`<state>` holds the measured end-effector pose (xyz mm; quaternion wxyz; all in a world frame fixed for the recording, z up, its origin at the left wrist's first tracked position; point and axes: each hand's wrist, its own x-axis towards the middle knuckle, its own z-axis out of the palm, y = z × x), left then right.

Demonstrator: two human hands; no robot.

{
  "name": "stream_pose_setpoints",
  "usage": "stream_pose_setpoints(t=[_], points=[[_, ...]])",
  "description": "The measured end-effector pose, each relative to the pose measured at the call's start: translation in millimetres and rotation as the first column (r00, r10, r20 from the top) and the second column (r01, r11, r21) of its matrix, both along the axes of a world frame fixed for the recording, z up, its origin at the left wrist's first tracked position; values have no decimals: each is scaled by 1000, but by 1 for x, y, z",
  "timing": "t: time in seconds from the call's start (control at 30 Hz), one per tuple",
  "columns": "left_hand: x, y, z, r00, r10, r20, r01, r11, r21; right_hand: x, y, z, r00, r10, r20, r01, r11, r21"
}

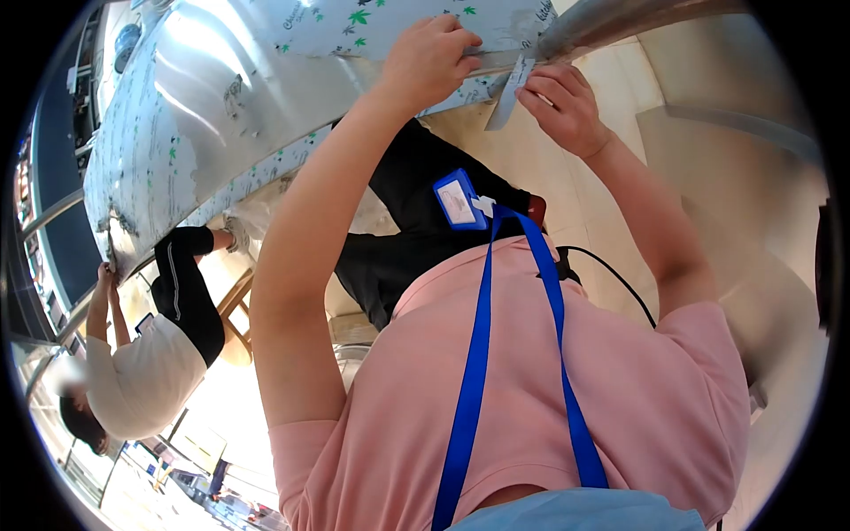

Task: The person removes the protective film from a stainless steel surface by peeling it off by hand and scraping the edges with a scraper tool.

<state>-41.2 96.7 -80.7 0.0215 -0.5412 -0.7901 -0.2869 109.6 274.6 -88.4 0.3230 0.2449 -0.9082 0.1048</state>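
Observation:
A large metal tabletop (208, 97), covered in pale film printed with green leaves, fills the upper left of the view. My left hand (431, 55) rests at its near edge, fingers bent and thumb drawn in. Whatever lies between those fingers is hidden. To the right, my right hand (564, 104) has its fingers curled at a thin grey strip (506, 108) with small print on it. The strip slants down past the table's edge. Its exact kind cannot be made out.
A metal tube (611, 24) runs off at the upper right. Another person (146, 376) crouches at the table's far left, hands at its edge, beside a wooden stool (235, 305). A blue-framed badge (458, 200) hangs from my lanyard. A black cable (620, 277) curves at my right side.

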Motion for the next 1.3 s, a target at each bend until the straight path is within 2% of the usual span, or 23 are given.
stream_pose_setpoints(t=[0.1, 0.13, 0.2, 0.3, 0.4, 0.5, 0.6, 0.7, 0.8, 0.9, 1.0, 1.1, 1.2, 1.3], points=[[7, 11, 7, 976, 54, 210, -44, 998, -55, 0, -1, 5, 1000, 10, -19, -10, 999, -31], [10, 13, 16, 929, 67, 364, -43, 996, -74, -2, -2, 7, 999, 8, -36, -9, 1000, -28], [18, 13, 31, 761, 107, 639, -40, 992, -119, -6, -4, 11, 998, 10, -69, -12, 1000, -26], [19, 10, 24, 433, -60, 900, -110, 987, 118, -16, -8, 23, 990, 49, -129, -50, 999, -4], [13, 3, 37, 296, 38, 955, -61, 998, -20, -26, -14, 32, 980, 107, -170, -105, 994, 18], [7, -6, 39, 163, 8, 987, -93, 996, 7, -32, -16, 45, 963, 200, -178, -186, 978, 95], [7, -17, 51, 186, 69, 980, -93, 994, -52, -39, -23, 53, 953, 277, -126, -271, 960, 67], [6, -27, 59, 140, 74, 987, -142, 988, -54, -45, -30, 64, 932, 342, -116, -327, 935, 135], [5, -36, 69, 204, 184, 962, -164, 975, -151, -52, -38, 66, 918, 381, -112, -359, 917, 176], [7, -45, 75, 319, 198, 927, -167, 974, -150, -57, -46, 69, 899, 426, -104, -403, 895, 189], [3, -56, 76, 239, 158, 958, -185, 976, -115, -60, -52, 73, 887, 450, -103, -422, 881, 214], [0, -64, 81, 63, 91, 994, -221, 972, -75, -63, -55, 76, 880, 463, -104, -436, 876, 209], [0, -67, 76, 185, 94, 978, -184, 981, -60, -67, -57, 80, 865, 484, -134, -441, 859, 261], [-3, -70, 68, 116, 22, 993, -201, 980, 2, -67, -58, 82, 868, 485, -106, -447, 857, 257]])
